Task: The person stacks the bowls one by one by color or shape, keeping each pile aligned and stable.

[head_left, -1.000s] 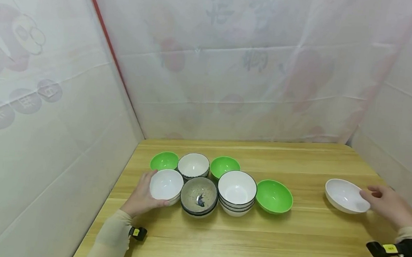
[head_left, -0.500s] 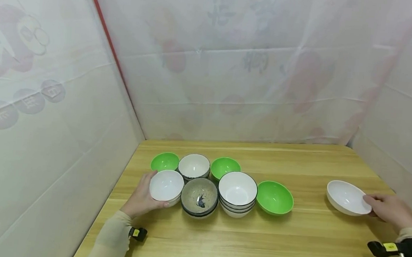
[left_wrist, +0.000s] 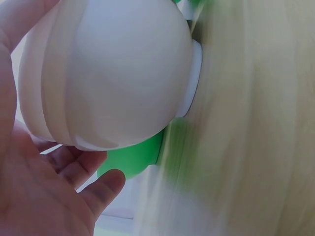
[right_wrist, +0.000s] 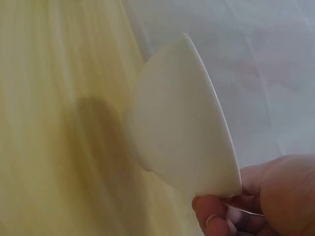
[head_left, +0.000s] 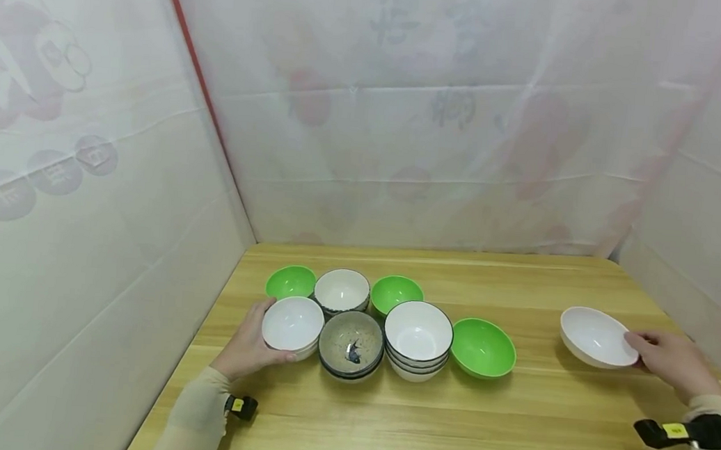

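From the head view, your job looks barely begun: nearly every bowl sits in one cluster at the left of the wooden surface (head_left: 509, 430), and only the shallow white bowl (head_left: 597, 337) lies well apart at the right, so by my reading most of the sorting or stacking is left. In that cluster you have three green bowls along the back and right, a white stack with dark rims (head_left: 417, 339), a speckled grey bowl (head_left: 351, 343) and another white bowl behind it. Your left hand (head_left: 250, 346) cups the near side of the small white bowl stack (head_left: 293, 326) at the cluster's left edge, fingers curled round its wall. Your right hand (head_left: 671, 358) pinches the right rim of the shallow white bowl, which tilts a little and seems to be lifting off the surface, though I cannot tell if its foot is clear. From the left wrist view, your palm and fingers (left_wrist: 93, 194) wrap loosely around the rounded wall of the white stack (left_wrist: 118, 73), with a green bowl (left_wrist: 133, 157) just behind it; the stack's foot rests on the surface. From the right wrist view, your thumb and fingertips (right_wrist: 216, 211) clamp the thin rim of the shallow white bowl (right_wrist: 182, 123), which is tipped on edge above its own shadow on the wood.
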